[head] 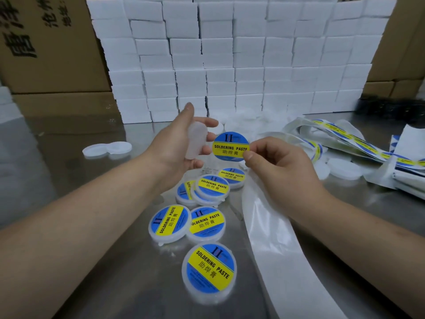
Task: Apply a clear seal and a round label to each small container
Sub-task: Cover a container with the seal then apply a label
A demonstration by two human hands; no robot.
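Steel table [57, 146], shiny, with a wall of white boxes [230, 65] along the back and brown cartons [46, 42] on both sides. Left hand [181, 143] holds one bare, cloudy container [196, 141] on edge, thumb over the top rim and fingers curled under it, lifted clear of the table. Right hand [276, 164] pinches a round blue-and-yellow label [231, 146] by its lower right edge between thumb and forefinger; the label faces the camera and sits just beside the container, apparently not yet stuck on. Whether a clear seal is already on this container cannot be told. Below the hands, six labelled containers [209, 272] lie on the table in a loose cluster, some overlapping. An empty backing strip [271, 226] trails from under the right hand toward the near edge. Further right, a tangled label strip [345, 139] with more labels lies over a scatter of bare containers [342, 169]. Two white discs [107, 149] sit apart to the left; lids or containers, unclear. Judgement: work is partway through, with six pieces done, one in hand awaiting its label, and a good number of bare ones left on the right.
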